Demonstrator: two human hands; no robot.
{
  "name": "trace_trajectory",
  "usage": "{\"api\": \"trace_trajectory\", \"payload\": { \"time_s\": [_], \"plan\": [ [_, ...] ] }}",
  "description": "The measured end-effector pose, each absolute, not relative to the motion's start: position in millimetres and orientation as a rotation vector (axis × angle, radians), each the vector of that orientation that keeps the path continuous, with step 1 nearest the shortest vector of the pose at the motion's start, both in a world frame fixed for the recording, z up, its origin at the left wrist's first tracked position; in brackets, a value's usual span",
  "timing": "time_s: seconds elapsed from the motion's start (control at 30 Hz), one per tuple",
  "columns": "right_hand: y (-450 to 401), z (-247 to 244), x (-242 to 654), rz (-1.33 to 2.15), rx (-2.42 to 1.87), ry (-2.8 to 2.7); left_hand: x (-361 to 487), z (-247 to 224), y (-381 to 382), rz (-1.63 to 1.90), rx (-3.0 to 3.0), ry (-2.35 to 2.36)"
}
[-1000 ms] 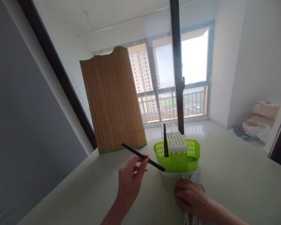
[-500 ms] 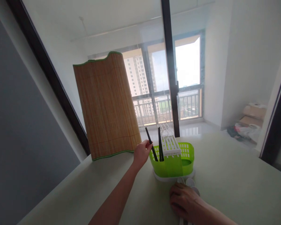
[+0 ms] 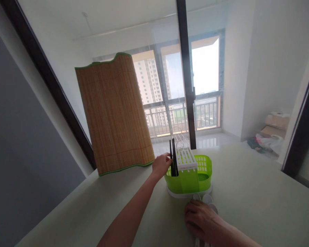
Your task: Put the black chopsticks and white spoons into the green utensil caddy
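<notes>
Reading clock off basket centre. Pinching black chopsticks in left hand, thumb and fingertips closed on shafts partway up, at 9 o'clock, over basket's near-left rim. Can't tell count: overlapping too much. Standing nearly upright inside 9 o'clock compartment of green basket, upper ends aimed at 12, lower ends hidden behind front wall. Also seen in same compartment, just beside at 3 o'clock of held ones: other black chopsticks, leaning slightly, upper ends toward 11. Laid palm-down between 5 and 6 o'clock: right hand, over white spoons, fingers curled under and bent toward 9. Can't tell whether gripping spoons or merely resting on them; fingertips hidden. Spoon bowls pointing at 12, just beyond knuckles, near basket's white base; handles running to 6, mostly covered, patterned parts peeking out at bottom edge. Fitted atop basket's middle section: white slotted holder, small pegs along near edge. Placed on pale table, all of above. Standing at 10 o'clock, slightly tilted: brown bamboo mat, green-edged, wavy along top. Piled farther off at 2 o'clock, well apart: cardboard boxes.
</notes>
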State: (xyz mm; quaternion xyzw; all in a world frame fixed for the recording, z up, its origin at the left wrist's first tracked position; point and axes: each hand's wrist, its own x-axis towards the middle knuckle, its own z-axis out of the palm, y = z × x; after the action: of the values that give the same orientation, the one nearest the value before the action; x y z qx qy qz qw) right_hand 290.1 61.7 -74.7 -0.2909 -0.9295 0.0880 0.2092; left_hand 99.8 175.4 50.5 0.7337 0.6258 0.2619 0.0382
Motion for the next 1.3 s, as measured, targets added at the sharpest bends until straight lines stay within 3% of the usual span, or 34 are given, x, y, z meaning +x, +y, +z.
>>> {"api": "trace_trajectory", "payload": {
  "time_s": [0.43,0.63,0.73,0.93,1.17,1.3],
  "plan": [
    [60.1,-73.3,290.9,0.243,-0.798,-2.573,104.7,50.9,164.9,0.769,2.380,1.925],
    [61.2,-76.5,293.0,0.227,-0.791,-2.590,106.5,33.4,104.0,1.293,2.516,1.797],
    [61.8,-78.5,293.8,0.203,-0.779,-2.574,109.1,4.9,68.3,1.365,2.550,1.637],
    [66.0,-73.4,299.5,0.135,-0.778,-2.495,119.0,-44.1,34.3,0.980,2.211,1.655],
    [81.8,-61.8,325.0,-0.034,-1.022,-2.294,139.2,-60.2,21.3,0.455,2.197,1.535],
    [90.0,-69.1,334.3,-0.077,-1.153,-2.263,147.8,-69.1,18.7,0.379,2.141,1.574]
  ]
}}
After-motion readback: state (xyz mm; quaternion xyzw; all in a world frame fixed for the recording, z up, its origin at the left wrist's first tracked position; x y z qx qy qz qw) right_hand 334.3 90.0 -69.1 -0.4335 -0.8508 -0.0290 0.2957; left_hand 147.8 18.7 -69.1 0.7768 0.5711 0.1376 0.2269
